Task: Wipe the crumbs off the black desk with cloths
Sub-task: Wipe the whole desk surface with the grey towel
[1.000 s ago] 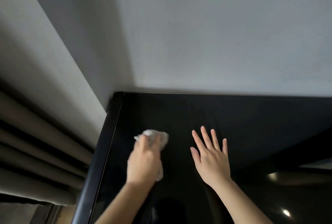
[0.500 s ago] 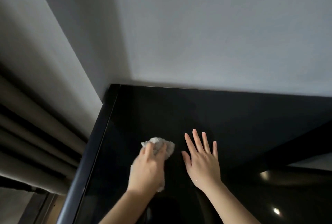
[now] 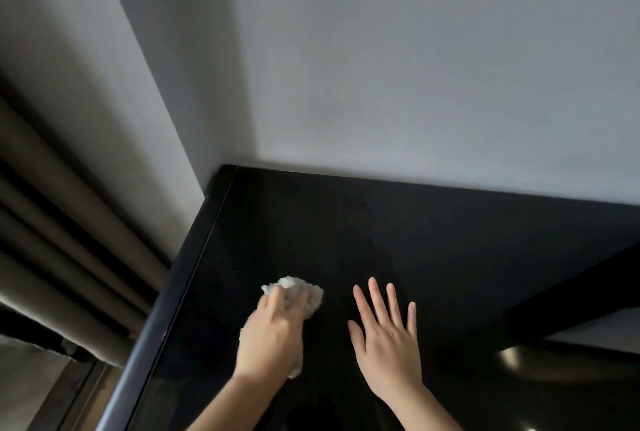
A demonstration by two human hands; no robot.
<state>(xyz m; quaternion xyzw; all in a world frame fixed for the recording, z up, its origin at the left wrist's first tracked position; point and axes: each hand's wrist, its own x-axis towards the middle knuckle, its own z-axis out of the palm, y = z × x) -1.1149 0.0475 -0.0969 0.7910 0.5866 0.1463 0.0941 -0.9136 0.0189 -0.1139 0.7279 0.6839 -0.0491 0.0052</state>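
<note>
The glossy black desk (image 3: 398, 240) fills the lower half of the head view, with its back left corner against the wall. My left hand (image 3: 270, 337) grips a crumpled white cloth (image 3: 306, 294) and presses it on the desk near the left edge. The cloth sticks out past my fingertips and below my palm. Just right of it, my right hand (image 3: 388, 337) lies flat on the desk with fingers spread and holds nothing. A tiny pale speck (image 3: 238, 271) sits on the desk left of the cloth.
A grey wall (image 3: 415, 67) runs along the desk's back edge. Beige curtain folds (image 3: 52, 240) hang to the left, beyond the desk's rounded left rim (image 3: 173, 295). The surface at the lower right mirrors lights and a dark bar.
My left hand has slid the cloth a little toward me, away from the back corner. My right hand has stayed flat on the desk and drifted slightly nearer too.
</note>
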